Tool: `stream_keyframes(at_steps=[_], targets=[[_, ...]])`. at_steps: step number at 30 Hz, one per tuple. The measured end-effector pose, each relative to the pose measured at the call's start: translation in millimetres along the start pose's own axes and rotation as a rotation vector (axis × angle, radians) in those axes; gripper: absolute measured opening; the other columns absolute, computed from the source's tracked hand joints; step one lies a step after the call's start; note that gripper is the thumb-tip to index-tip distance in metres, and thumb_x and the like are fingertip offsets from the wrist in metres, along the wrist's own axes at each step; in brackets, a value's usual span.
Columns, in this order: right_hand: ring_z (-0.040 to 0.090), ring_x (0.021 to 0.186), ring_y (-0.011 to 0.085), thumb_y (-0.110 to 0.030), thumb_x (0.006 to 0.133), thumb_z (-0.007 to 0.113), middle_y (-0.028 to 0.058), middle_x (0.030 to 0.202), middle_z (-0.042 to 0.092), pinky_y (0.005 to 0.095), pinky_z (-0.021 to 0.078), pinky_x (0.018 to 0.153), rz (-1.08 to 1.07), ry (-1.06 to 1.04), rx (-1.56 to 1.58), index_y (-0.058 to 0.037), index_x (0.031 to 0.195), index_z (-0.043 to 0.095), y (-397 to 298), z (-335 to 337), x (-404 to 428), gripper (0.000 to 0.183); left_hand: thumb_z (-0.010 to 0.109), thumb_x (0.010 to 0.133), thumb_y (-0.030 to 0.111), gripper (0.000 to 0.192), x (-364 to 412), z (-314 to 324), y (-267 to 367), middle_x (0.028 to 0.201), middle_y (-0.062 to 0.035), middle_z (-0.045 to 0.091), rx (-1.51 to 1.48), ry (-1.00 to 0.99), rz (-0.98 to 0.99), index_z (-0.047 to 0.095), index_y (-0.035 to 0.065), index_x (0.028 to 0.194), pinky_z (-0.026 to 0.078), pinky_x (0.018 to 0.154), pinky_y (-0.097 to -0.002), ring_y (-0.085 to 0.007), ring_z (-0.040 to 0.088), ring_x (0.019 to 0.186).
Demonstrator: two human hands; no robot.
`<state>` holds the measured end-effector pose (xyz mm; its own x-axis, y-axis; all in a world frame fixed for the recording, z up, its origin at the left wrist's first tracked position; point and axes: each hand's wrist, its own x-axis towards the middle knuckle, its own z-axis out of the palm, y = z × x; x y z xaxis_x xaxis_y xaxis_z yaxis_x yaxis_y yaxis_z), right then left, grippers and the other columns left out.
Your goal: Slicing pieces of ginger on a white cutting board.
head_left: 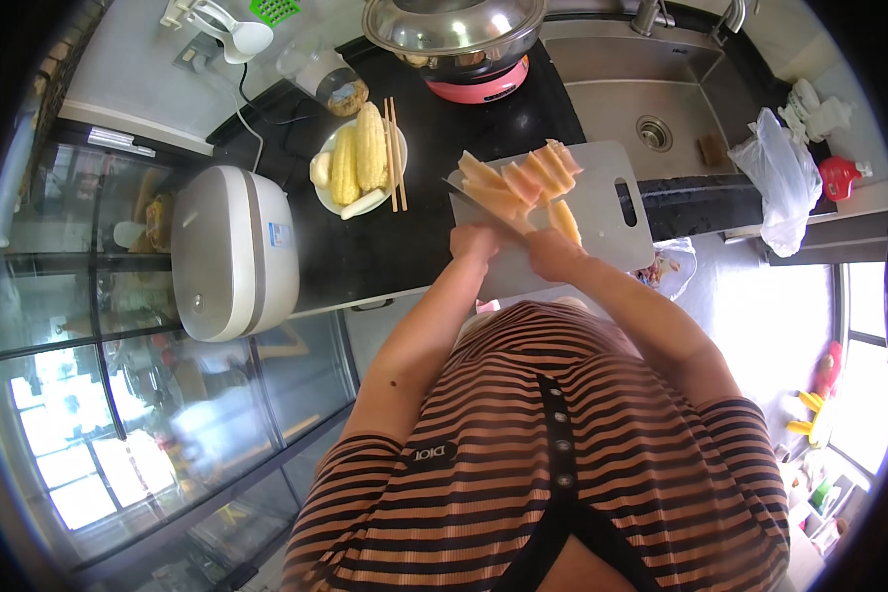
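My right hand (557,255) is closed around the handle of a wide-bladed kitchen knife (488,211), whose blade slants up to the left across a grey cutting board (614,222). Beside the blade, on its near side, is my left hand (476,243) with fingers curled; whether it grips anything is hidden. Pale orange and pinkish wedges (522,181), apparently papaya, lie grouped on the board beyond the knife. One separate wedge (564,220) rests just past my right hand.
Left of the board, a plate (331,203) holds corn cobs (371,148), with chopsticks (396,166) along its side. A rice cooker (229,251) stands further left. Behind are a lidded steel pot (455,37) on a pink base (481,89) and a sink (614,96). A plastic bag (777,177) hangs right.
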<state>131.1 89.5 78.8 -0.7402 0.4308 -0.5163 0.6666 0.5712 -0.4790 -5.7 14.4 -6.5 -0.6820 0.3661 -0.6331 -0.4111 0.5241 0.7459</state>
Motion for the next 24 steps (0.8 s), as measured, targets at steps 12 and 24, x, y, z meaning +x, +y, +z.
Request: stream_keyframes(at_steps=[12, 24], targets=[[0.062, 0.081, 0.0294, -0.008, 0.078, 0.044, 0.0184, 0.088, 0.061, 0.0382, 0.0488, 0.069, -0.014, 0.077, -0.068, 0.0022, 0.093, 0.055, -6.1, 10.2, -23.0, 0.021, 0.064, 0.067, 0.014, 0.016, -17.2, 9.3, 14.9, 0.060, -0.0106, 0.061, 0.103, 0.078, -0.040, 0.062, -0.0014, 0.067, 0.045, 0.047, -0.0293, -0.0179, 0.060, 0.053], [0.061, 0.076, 0.0301, -0.008, 0.080, 0.042, 0.0154, 0.081, 0.061, 0.0388, 0.0490, 0.065, 0.018, 0.115, -0.101, -0.0023, 0.095, 0.052, 7.9, 18.4, -31.9, 0.019, 0.057, 0.075, 0.008, 0.011, -46.3, 7.2, 21.2, 0.061, -0.0100, 0.058, 0.032, -0.036, -0.004, 0.058, -0.0022, 0.075, 0.045, 0.044, -0.0272, -0.0162, 0.057, 0.052]])
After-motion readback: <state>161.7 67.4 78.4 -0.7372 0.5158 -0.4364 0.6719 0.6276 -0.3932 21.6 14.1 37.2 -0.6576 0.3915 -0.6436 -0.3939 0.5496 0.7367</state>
